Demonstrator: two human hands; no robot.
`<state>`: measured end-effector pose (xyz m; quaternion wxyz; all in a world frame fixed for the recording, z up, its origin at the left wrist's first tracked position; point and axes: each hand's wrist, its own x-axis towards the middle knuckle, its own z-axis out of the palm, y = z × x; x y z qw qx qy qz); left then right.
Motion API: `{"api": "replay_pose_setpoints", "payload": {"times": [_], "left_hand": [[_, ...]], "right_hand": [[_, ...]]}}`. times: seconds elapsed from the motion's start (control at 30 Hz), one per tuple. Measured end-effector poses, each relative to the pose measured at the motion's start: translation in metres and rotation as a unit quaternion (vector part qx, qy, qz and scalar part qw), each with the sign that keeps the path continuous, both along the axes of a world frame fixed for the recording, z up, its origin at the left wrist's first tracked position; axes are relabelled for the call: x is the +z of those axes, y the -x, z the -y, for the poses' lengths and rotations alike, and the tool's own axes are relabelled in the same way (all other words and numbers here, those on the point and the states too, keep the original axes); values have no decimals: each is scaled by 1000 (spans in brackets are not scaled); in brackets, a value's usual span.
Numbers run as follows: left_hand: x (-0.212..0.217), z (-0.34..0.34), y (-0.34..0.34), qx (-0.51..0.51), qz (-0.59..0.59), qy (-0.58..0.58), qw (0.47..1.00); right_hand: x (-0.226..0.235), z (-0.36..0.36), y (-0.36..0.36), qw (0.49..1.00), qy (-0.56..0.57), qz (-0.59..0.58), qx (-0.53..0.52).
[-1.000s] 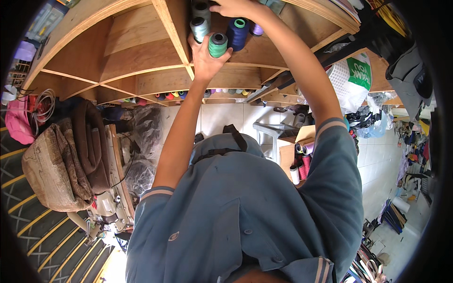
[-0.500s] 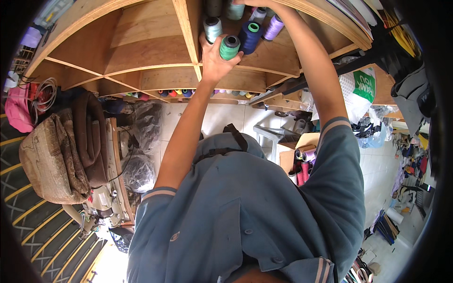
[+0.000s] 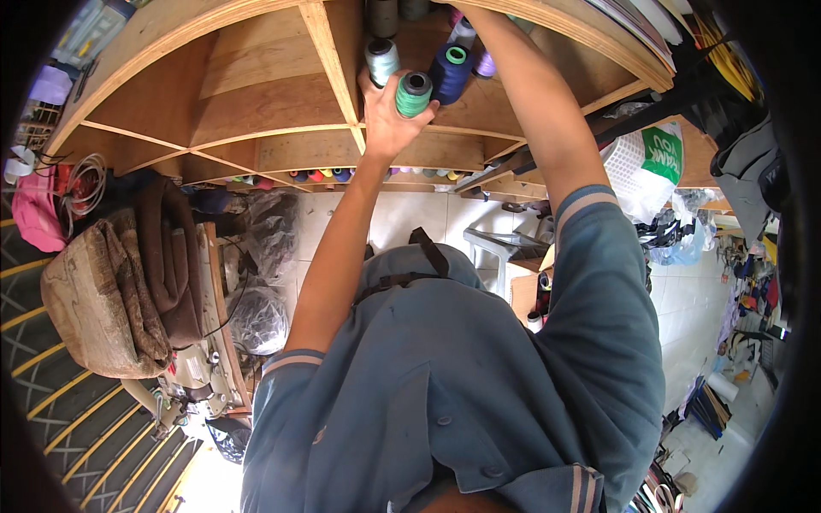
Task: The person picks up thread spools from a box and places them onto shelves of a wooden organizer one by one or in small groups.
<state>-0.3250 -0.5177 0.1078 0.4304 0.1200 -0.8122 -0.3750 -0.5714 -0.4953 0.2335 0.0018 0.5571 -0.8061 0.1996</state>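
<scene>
My left hand (image 3: pixel 389 124) is closed around a green thread spool (image 3: pixel 413 101), its thumb on the spool's right side. A pale blue thread spool (image 3: pixel 382 61) stands just behind my left fingers, close against them. To the right of the green spool is a navy blue thread spool (image 3: pixel 450 77). Behind the navy one are a pale grey-lilac spool (image 3: pixel 462 34) and a purple spool (image 3: pixel 485 65), the purple partly covered by my right forearm. My right arm reaches deep into the same shelf compartment, and the hand itself lies past the top edge, out of sight.
The wooden shelf (image 3: pixel 256 103) has upright dividers, with more coloured spools in a row below. At left lie folded brown fabrics (image 3: pixel 107 299) over a machine. A grey stool (image 3: pixel 500 248) and a cardboard box (image 3: pixel 523 286) stand below right. A white plastic bag (image 3: pixel 637 175) hangs at right.
My right arm has shifted left and deeper, so its hand has left the picture and more of the purple spool is covered. My left hand keeps the green spool, almost unmoved.
</scene>
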Motion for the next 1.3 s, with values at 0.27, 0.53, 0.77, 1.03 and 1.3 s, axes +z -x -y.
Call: {"api": "replay_pose_setpoints", "payload": {"times": [0.27,0.53,0.77,1.03,1.3], "left_hand": [[-2,1,2,9,-14,27,999],[-6,3,3,3,-24,36,999],[-9,4,4,1,-33,26,999],[-10,3,4,-19,-14,3,1000],[-11,5,5,0,-16,39,999]], "right_hand": [[2,-3,-3,1000,12,1,1],[19,-14,-77,971,-5,96,218],[14,-6,-79,983,-104,61,139],[13,-15,-42,996,-48,28,67],[10,-8,-33,998,-31,25,51]]}}
